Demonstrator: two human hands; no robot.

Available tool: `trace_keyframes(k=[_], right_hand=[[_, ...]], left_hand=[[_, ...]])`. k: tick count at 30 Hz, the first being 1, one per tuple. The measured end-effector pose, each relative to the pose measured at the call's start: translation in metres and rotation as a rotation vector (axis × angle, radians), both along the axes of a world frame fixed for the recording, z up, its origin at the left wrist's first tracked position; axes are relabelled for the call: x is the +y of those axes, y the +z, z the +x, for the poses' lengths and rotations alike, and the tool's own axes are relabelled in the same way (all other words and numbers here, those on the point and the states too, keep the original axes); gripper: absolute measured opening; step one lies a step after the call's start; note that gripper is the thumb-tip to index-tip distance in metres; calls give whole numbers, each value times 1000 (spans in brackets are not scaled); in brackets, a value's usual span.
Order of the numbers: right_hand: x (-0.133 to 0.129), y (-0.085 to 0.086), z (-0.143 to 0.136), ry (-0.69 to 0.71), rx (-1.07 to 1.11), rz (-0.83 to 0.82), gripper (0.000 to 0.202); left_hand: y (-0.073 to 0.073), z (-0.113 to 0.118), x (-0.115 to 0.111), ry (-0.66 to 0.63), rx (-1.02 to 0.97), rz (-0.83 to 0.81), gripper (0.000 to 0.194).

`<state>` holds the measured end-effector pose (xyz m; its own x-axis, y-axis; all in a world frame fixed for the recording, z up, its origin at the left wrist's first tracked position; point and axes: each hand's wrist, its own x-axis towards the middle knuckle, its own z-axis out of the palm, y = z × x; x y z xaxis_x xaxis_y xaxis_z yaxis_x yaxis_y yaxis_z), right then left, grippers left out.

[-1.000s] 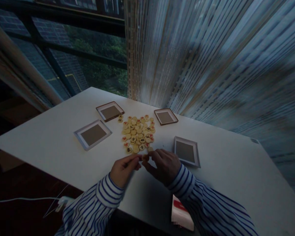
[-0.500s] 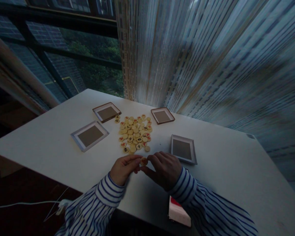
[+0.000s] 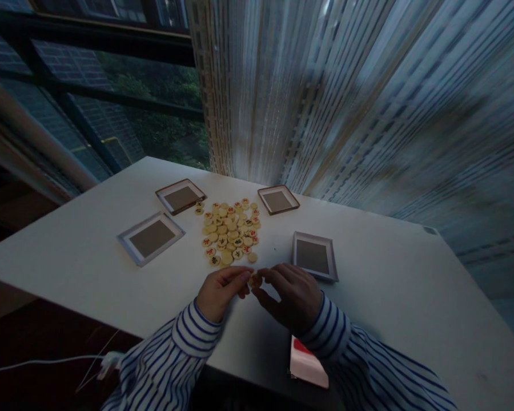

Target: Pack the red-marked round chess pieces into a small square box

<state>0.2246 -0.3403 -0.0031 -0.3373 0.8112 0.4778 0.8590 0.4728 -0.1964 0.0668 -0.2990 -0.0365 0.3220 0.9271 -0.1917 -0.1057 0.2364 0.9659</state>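
Observation:
My left hand [image 3: 219, 292] pinches a round wooden xiangqi piece [image 3: 255, 279] between thumb and fingertips, over the near side of the table. From the other side, my right hand [image 3: 292, 294] has its index finger and thumb curled around the same piece, closed on its right edge. The piece is tilted, and its marking is too blurred to read. Just beyond both hands lies a loose pile of xiangqi pieces [image 3: 231, 227]. Some show red or black characters; others show plain faces.
Around the pile on the white table [image 3: 381, 268] are shallow trays: two brown-rimmed at the back [image 3: 180, 197] [image 3: 278, 201], a pale one at left [image 3: 151, 237] and another at right [image 3: 314, 255]. A pink-and-red object [image 3: 309, 365] is by my right sleeve. Curtains [image 3: 248, 91] hang behind.
The piece has turned between my fingers, its face showing less plainly. My right thumb and index finger are bowed farther apart. The whole view has shifted slightly, moving the table leftward.

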Motion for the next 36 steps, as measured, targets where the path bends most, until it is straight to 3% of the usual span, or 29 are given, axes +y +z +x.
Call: trace_keyframes(k=[10, 18, 28, 36], right_hand=[[-8, -3, 17, 9, 85, 13, 23], [-12, -1, 33, 12, 208, -20, 16], [-20, -22, 85, -190, 366, 99, 15], [-21, -46, 120, -360, 391, 148, 18]], left_hand=[[7, 13, 1, -41, 63, 75, 36], [11, 27, -1, -55, 90, 151, 32], [2, 56, 3, -43, 296, 459, 23], [-16, 83, 17, -93, 371, 631, 29]])
